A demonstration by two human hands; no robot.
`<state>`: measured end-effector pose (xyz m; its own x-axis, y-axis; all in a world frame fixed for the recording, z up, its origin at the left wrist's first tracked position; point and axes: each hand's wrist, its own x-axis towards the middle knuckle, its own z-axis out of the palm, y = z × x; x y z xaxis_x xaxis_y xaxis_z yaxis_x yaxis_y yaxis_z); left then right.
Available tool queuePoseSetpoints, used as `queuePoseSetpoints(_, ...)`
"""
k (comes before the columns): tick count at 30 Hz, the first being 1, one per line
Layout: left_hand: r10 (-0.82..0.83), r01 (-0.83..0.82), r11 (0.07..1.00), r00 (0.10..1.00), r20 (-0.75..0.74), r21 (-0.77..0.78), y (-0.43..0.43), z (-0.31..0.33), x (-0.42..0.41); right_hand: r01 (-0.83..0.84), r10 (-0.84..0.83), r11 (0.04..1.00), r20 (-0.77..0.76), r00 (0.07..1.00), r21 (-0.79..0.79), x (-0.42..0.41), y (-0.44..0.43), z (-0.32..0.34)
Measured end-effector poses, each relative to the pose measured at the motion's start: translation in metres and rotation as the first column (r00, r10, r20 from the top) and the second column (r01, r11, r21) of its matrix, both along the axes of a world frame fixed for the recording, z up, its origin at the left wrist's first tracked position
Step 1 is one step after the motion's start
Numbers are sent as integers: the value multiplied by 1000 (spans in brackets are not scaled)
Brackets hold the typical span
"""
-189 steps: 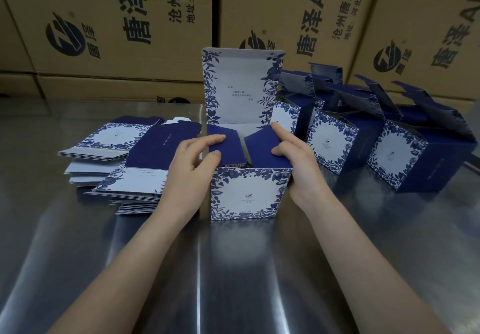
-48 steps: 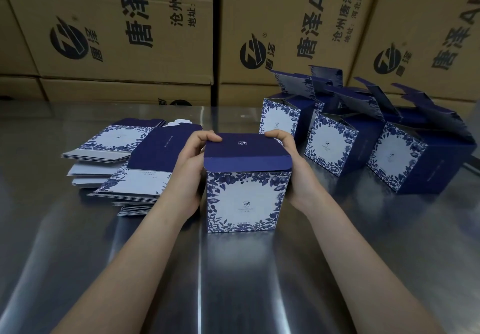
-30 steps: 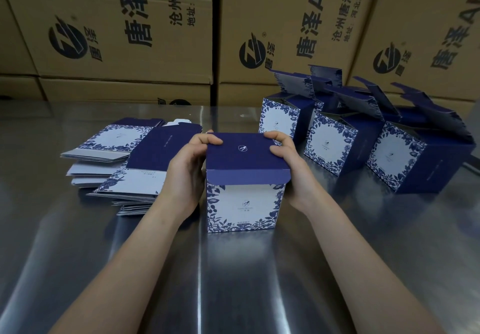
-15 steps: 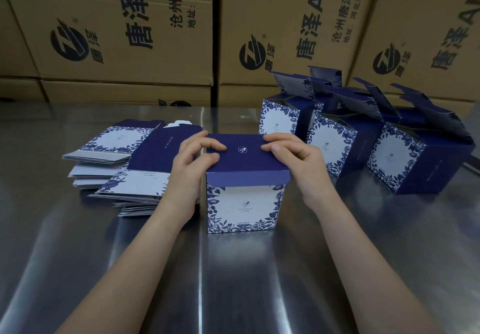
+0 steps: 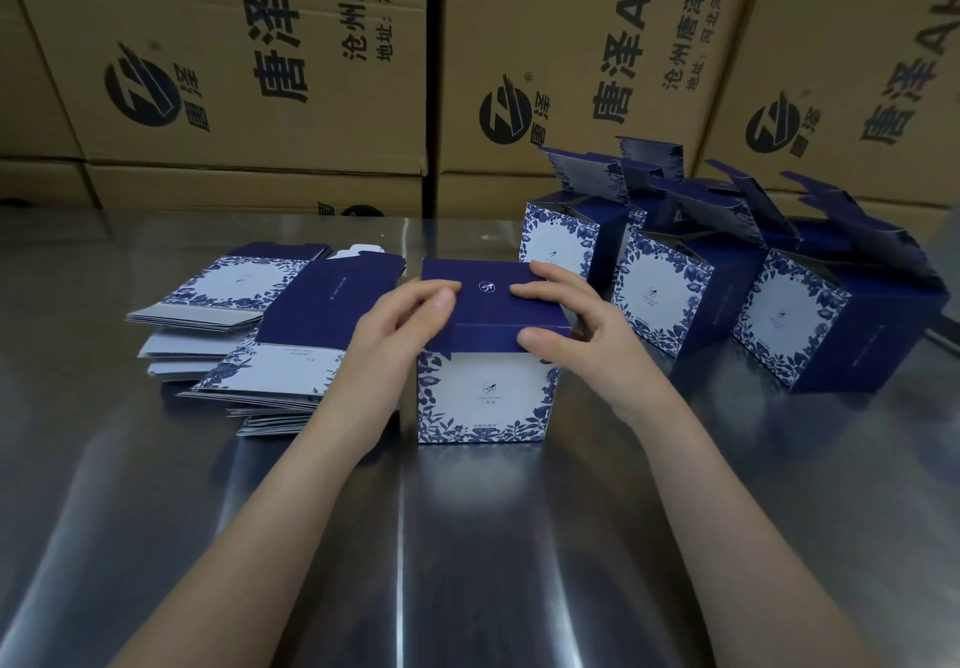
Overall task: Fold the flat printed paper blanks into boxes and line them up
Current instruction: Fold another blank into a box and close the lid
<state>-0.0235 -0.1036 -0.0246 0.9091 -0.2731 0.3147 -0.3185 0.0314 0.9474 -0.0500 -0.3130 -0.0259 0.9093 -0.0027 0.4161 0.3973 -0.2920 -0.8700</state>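
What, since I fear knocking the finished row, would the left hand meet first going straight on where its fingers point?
Probably the right hand, whose fingers face it across the lid; the open boxes stand farther right.

Dim scene, glare streaks on steel table (image 5: pixel 727 537), edges bowed.

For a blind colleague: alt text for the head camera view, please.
A left hand and right hand press the dark blue lid onto a floral box on a steel table; flat blanks lie left, open-lidded boxes stand right.
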Motion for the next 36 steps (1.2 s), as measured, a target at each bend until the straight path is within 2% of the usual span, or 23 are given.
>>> queuePoseSetpoints(2,-51,50,998,998,30,27,0,-2,-1,20,-20,1000,19,1000,12,-1,1,0)
queuePoseSetpoints(6,-9,11,1000,996,88,-27,-1,-7,1,38,-40,999,48,998,36,-2,4,0)
queuePoseSetpoints(11,4,5,993,997,77,-117,-7,-12,0,86,-87,996,68,994,18,1,5,-2)
queuePoseSetpoints(18,17,-11,987,999,38,-162,-11,-11,-1,131,-134,990,100,986,43,2,9,-3)
queuePoseSetpoints(36,81,-78,986,997,16,-144,-17,-12,4,169,-173,985,148,974,40,7,9,-4)
